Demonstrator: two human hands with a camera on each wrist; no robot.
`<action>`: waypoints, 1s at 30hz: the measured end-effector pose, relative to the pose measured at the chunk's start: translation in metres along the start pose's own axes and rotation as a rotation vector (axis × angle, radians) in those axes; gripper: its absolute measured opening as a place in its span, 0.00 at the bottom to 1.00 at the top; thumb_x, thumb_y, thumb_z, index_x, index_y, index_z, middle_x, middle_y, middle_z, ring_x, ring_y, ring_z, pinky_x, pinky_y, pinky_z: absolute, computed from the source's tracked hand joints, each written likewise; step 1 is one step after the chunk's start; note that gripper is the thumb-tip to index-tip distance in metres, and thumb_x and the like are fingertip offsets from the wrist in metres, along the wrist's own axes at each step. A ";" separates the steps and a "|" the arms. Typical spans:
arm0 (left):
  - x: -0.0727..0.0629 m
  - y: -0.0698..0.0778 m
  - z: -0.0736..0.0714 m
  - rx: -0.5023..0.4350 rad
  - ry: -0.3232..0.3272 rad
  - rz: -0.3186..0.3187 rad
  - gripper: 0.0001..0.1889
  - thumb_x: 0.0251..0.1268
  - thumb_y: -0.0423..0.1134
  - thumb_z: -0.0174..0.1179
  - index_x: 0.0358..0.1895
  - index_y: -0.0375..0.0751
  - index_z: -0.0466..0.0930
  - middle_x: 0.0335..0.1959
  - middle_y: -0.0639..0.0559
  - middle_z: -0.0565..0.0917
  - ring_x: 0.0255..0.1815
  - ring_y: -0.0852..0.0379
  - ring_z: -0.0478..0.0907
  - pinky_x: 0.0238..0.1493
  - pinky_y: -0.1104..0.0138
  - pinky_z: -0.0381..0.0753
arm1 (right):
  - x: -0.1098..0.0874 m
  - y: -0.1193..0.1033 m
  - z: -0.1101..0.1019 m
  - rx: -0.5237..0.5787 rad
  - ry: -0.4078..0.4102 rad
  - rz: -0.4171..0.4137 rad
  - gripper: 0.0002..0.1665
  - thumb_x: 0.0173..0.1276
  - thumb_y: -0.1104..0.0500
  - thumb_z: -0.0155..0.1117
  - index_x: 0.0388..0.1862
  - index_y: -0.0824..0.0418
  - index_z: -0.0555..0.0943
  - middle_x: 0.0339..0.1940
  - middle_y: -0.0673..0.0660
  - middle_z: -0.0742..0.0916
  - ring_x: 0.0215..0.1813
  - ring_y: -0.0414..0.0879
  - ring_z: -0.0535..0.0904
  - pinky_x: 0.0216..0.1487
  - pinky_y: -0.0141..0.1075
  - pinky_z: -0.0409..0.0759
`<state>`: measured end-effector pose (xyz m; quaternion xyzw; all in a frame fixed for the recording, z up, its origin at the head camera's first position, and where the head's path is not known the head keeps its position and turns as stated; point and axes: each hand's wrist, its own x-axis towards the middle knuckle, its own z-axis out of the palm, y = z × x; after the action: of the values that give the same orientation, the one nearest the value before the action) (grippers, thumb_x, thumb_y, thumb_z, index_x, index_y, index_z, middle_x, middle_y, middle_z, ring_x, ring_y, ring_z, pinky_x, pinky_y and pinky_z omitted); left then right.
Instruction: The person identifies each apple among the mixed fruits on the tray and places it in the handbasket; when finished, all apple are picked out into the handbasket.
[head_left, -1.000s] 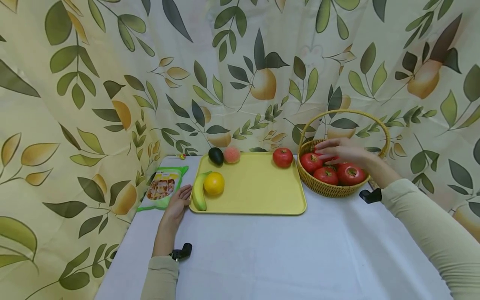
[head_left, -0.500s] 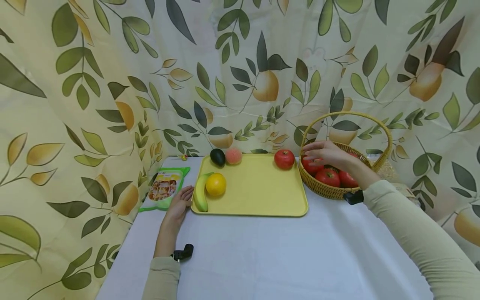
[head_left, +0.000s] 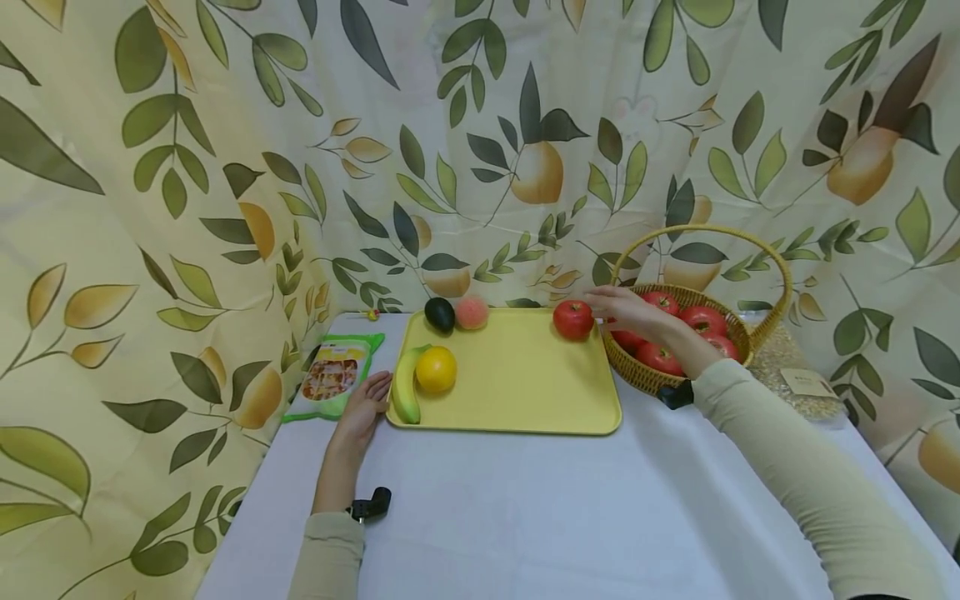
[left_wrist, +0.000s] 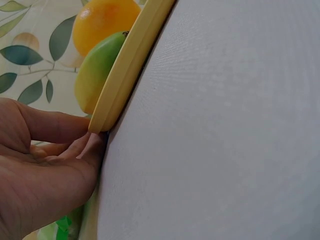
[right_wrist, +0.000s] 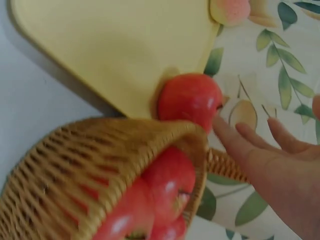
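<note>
At the left edge of a yellow tray (head_left: 525, 383), my left hand (head_left: 363, 406) pinches the rim (left_wrist: 131, 65), thumb on top and fingers low against the outside. My right hand (head_left: 633, 315) reaches over the left side of a wicker basket (head_left: 641, 377), fingers extended. Its fingertips are right at a red apple (head_left: 573, 321) in the tray's back right corner. Several more red apples (right_wrist: 167, 180) lie in the basket. A banana (head_left: 406, 390) and an orange (head_left: 437, 369) lie at the tray's left, a peach (head_left: 472, 313) and an avocado (head_left: 440, 315) at its back.
Left of the tray lies a green snack bag (head_left: 330, 377). A clear bag of grain (head_left: 798, 379) is behind and right of the basket, whose tall handle (head_left: 783, 279) arches up. Patterned cloth (head_left: 525, 108) hangs behind the white table (head_left: 510, 517).
My right hand has moved left, from above the apples in the basket to the apple on the tray. The left hand stays at the tray's edge. The view has shifted slightly.
</note>
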<state>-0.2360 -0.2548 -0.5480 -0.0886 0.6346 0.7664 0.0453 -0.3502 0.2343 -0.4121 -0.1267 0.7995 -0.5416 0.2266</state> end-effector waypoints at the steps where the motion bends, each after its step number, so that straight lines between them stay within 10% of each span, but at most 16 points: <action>1: 0.000 0.000 0.000 0.002 0.002 0.001 0.39 0.65 0.10 0.39 0.81 0.27 0.51 0.82 0.32 0.57 0.84 0.40 0.53 0.84 0.56 0.53 | 0.003 0.000 0.002 -0.002 0.004 0.004 0.38 0.88 0.52 0.42 0.85 0.70 0.46 0.85 0.72 0.54 0.83 0.72 0.51 0.79 0.66 0.56; 16: 0.000 -0.002 0.001 -0.001 -0.003 -0.005 0.39 0.63 0.09 0.38 0.81 0.26 0.52 0.81 0.30 0.58 0.83 0.39 0.54 0.83 0.54 0.54 | 0.035 0.012 0.018 -0.075 0.099 0.033 0.37 0.88 0.52 0.35 0.85 0.69 0.46 0.87 0.67 0.43 0.86 0.64 0.33 0.83 0.64 0.41; 30: 0.001 0.000 0.000 -0.005 -0.002 0.011 0.39 0.63 0.09 0.38 0.80 0.26 0.52 0.81 0.30 0.57 0.83 0.38 0.53 0.84 0.53 0.53 | 0.061 0.015 0.034 -0.006 0.153 0.130 0.36 0.87 0.50 0.39 0.84 0.67 0.53 0.84 0.70 0.57 0.83 0.69 0.50 0.77 0.71 0.57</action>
<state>-0.2368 -0.2546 -0.5482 -0.0846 0.6330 0.7684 0.0417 -0.3852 0.1851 -0.4508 -0.0335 0.8225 -0.5317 0.1992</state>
